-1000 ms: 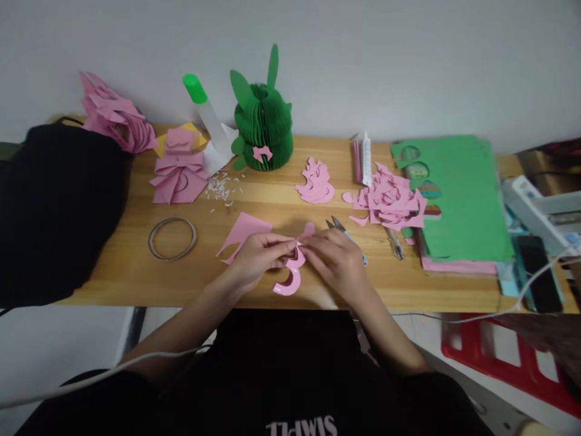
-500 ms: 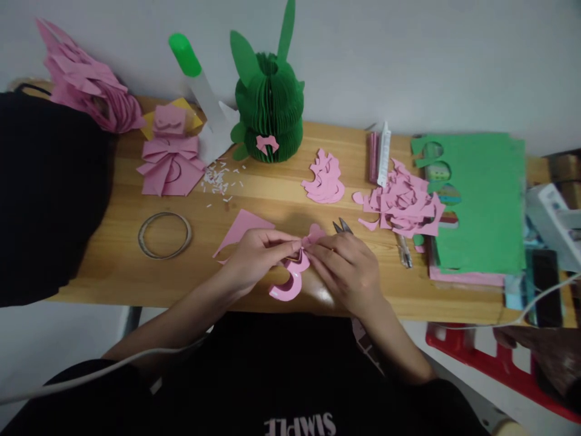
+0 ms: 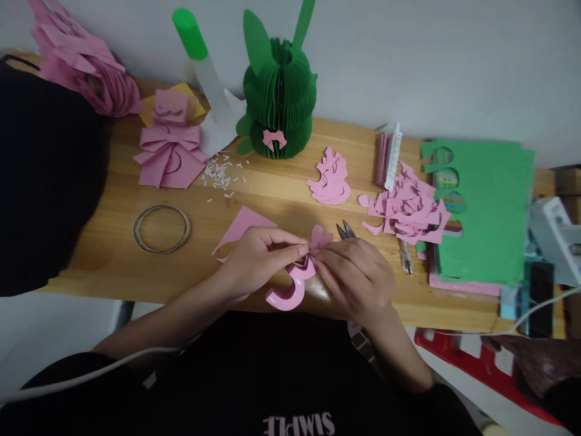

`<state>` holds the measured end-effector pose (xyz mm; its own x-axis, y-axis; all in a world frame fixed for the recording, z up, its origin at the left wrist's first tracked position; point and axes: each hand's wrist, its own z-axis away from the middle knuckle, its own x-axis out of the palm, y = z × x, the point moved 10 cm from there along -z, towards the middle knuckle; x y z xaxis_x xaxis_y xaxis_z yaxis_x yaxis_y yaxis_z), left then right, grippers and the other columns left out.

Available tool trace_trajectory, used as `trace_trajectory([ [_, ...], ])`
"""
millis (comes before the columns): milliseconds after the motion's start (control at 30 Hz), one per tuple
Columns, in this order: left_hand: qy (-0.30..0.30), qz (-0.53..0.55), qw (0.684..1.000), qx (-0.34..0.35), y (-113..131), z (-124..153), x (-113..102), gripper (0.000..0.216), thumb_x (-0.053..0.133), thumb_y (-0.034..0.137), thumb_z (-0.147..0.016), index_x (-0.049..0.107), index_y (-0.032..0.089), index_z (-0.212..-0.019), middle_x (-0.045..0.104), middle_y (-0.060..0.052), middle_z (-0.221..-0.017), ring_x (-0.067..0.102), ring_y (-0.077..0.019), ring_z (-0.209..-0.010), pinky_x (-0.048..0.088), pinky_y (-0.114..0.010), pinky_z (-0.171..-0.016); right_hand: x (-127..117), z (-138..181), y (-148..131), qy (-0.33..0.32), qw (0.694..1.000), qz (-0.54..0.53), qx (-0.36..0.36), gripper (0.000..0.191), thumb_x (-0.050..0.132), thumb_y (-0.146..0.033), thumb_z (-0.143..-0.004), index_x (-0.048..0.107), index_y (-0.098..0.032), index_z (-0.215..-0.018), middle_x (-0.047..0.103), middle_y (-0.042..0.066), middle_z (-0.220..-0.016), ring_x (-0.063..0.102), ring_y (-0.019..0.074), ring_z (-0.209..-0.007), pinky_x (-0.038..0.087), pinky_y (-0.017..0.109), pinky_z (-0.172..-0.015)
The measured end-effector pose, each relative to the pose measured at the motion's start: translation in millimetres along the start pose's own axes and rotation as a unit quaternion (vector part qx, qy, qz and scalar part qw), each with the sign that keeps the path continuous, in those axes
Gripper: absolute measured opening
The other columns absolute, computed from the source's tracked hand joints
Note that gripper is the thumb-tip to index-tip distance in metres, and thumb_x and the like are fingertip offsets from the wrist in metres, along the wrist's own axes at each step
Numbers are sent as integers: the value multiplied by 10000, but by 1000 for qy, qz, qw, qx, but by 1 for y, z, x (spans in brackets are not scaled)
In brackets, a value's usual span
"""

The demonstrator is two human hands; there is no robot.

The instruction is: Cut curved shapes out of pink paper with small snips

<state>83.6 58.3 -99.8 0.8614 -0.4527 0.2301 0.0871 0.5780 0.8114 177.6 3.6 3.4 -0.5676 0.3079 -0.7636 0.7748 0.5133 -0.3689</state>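
Note:
My left hand (image 3: pixel 254 257) and my right hand (image 3: pixel 356 275) meet over the front of the table, thumbs and fingers pinched close together. Between and just beyond their fingertips is a pink paper cutout (image 3: pixel 321 236) with rounded lobes. Directly below the fingertips, a glossy pink curved object (image 3: pixel 290 293) has a hooked end and a dark hollow; its kind is unclear. Which hand bears its weight is hidden. Scissor blades (image 3: pixel 346 229) stick out from behind my right hand, their handles out of sight. A larger cut pink sheet (image 3: pixel 242 227) lies beside my left hand.
Behind stands a green honeycomb paper figure (image 3: pixel 281 100). Pink cutouts (image 3: pixel 331 178), pink scraps (image 3: pixel 408 203), a cutter (image 3: pixel 405 257) and green sheets (image 3: pixel 485 212) lie rightward. Leftward are a tape ring (image 3: pixel 162 229), white bits (image 3: pixel 220 172), folded pink paper (image 3: pixel 170 151) and a green-capped tube (image 3: pixel 200 57).
The camera view has shifted and tilted slightly. Both hands stay pinched together, with little movement over the table. The curved pink object below them has tilted a little.

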Motion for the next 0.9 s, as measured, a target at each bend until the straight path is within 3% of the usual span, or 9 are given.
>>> trace_trajectory([
  [300,4,-31,999,-31,3,4,2,91,688,218,-737,741,159,-693,704,-5,-618,575,-88,-513,425,-183,-482,-7,-1,-2,-5,1000,-14,1,161,678,-57,-834,654,-107,-984,750,115,-864,667,208,-770,551,344,-665],
  [700,-9,-68,998,-5,16,9,8,104,682,233,-727,746,166,-679,704,-22,-617,595,-115,-540,443,-206,-492,-17,-3,-2,-13,1000,-15,21,179,696,-112,-845,651,-165,-1010,754,76,-897,688,193,-797,559,331,-674],
  [900,-20,-74,997,-15,17,11,12,127,675,250,-745,746,160,-690,701,-23,-606,586,-112,-506,432,-196,-449,-24,-4,-3,15,999,3,34,187,735,-147,-830,636,-188,-983,745,59,-866,699,187,-797,557,316,-650],
])
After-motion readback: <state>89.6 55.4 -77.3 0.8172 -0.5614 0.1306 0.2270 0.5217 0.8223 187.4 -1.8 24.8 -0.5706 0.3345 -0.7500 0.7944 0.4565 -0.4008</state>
